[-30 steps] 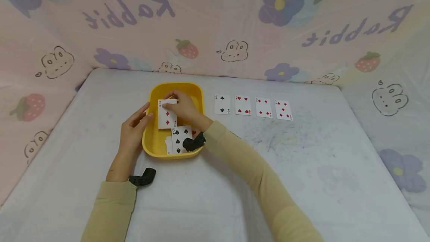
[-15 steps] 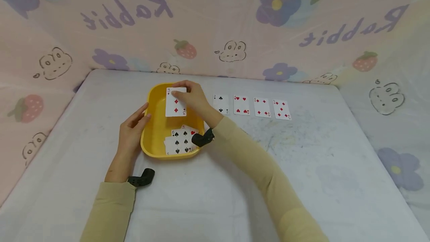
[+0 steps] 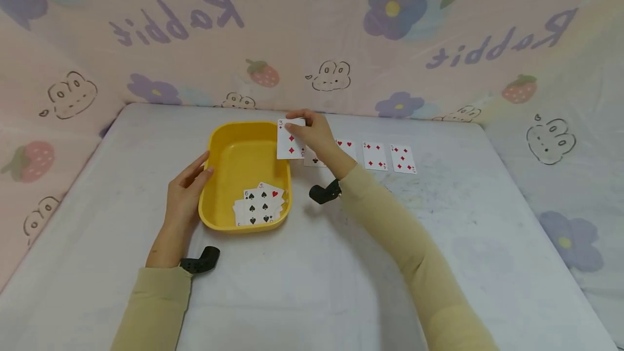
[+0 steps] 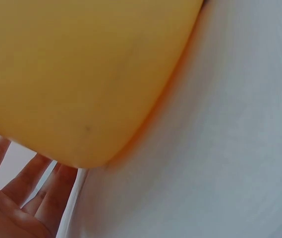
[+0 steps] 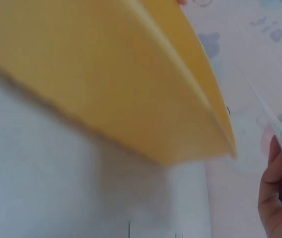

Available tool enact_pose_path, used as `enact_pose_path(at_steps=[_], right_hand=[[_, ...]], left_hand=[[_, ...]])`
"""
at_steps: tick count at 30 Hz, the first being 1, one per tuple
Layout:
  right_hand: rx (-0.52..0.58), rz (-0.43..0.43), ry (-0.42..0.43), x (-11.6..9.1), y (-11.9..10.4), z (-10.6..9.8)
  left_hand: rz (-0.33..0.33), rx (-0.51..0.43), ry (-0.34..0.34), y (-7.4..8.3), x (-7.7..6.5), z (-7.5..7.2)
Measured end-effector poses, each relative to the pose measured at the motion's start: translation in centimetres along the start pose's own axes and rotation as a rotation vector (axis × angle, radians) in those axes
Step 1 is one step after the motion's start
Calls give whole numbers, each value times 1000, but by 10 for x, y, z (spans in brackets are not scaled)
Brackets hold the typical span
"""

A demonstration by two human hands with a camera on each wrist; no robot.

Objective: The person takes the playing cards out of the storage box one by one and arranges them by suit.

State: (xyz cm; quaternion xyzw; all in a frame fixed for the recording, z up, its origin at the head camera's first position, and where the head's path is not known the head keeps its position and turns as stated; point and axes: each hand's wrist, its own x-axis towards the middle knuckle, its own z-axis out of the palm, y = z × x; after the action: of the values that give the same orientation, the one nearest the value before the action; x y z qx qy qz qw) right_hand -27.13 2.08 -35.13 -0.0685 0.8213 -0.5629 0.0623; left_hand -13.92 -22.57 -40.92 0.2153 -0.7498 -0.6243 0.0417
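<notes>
My right hand [image 3: 316, 133] pinches a three of diamonds playing card [image 3: 286, 147] between thumb and fingers, above the right rim of a yellow tray [image 3: 236, 164]. Edge-on, the same card [image 5: 268, 111] shows in the right wrist view. Against the tray's left side rests my left hand [image 3: 182, 199], its fingers [image 4: 56, 198] fairly straight along the outer wall. Inside the tray, a six of spades [image 3: 257, 207] lies over other cards, one of them a heart [image 3: 275, 193]. Beyond the tray, a two of clubs [image 3: 313, 162] is partly hidden by the right hand and the held card.
Right of the two of clubs lie a partly covered four of hearts [image 3: 348, 147], a four of diamonds [image 3: 375, 156] and a five of diamonds [image 3: 403, 159], face up in a row. A patterned cloth [image 3: 292, 26] hangs behind the white table surface [image 3: 273, 297].
My right hand has lifted the three of diamonds from inside the tray and carried it rightward to the tray's right rim. The left hand keeps its place at the tray's side.
</notes>
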Motion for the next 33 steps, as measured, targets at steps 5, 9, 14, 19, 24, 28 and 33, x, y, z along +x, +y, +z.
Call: enact_pose_path(at_steps=[5, 9, 14, 19, 24, 28, 33], right_hand=[[-25, -4, 20, -2, 9, -27], [-30, 8, 39, -3, 16, -45], [-54, 48, 46, -6, 25, -65], [-75, 63, 79, -9, 36, -84], [-77, 102, 124, -14, 50, -104], [-100, 137, 155, -19, 62, -121], [-111, 164, 175, -24, 71, -142]], left_hand=[[-15, -30, 1, 0, 1, 2], [-29, -24, 2, 0, 0, 1], [-32, -15, 7, 0, -2, 0], [-32, -31, 5, 1, -2, 0], [-26, -32, -2, 1, 0, -1], [-36, -97, -16, 2, 1, -2], [-53, -129, -14, 2, 1, -3]])
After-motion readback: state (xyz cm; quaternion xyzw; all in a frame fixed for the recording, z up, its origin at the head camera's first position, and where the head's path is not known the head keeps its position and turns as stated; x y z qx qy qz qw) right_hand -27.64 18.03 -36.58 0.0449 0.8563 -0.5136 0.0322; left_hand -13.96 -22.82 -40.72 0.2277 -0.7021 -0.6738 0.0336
